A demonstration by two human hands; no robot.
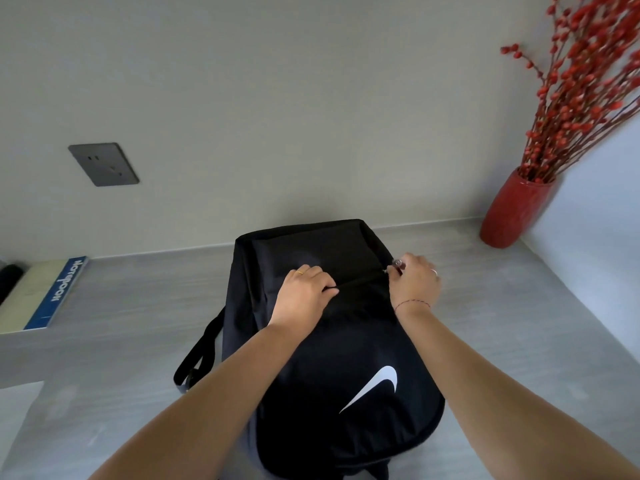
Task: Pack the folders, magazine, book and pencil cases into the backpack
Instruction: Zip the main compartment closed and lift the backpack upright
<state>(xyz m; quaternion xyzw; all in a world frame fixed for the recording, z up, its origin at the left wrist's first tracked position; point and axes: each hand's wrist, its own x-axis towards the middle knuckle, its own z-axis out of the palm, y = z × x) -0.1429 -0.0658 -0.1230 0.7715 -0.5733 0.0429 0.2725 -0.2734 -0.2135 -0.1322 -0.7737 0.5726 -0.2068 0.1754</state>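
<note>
A black backpack with a white swoosh lies flat on the grey table, its top toward the wall. My left hand presses down on the fabric beside the front pocket's zip line, fingers curled onto it. My right hand pinches the metal zip pull at the right end of that zip. A blue-spined notebook lies at the far left on a raised ledge. The folders, magazine and pencil cases are out of sight.
A red vase with red berry branches stands in the back right corner. A dark wall socket is on the wall at left. A backpack strap trails off the bag's left side. A dark object sits at the far left edge.
</note>
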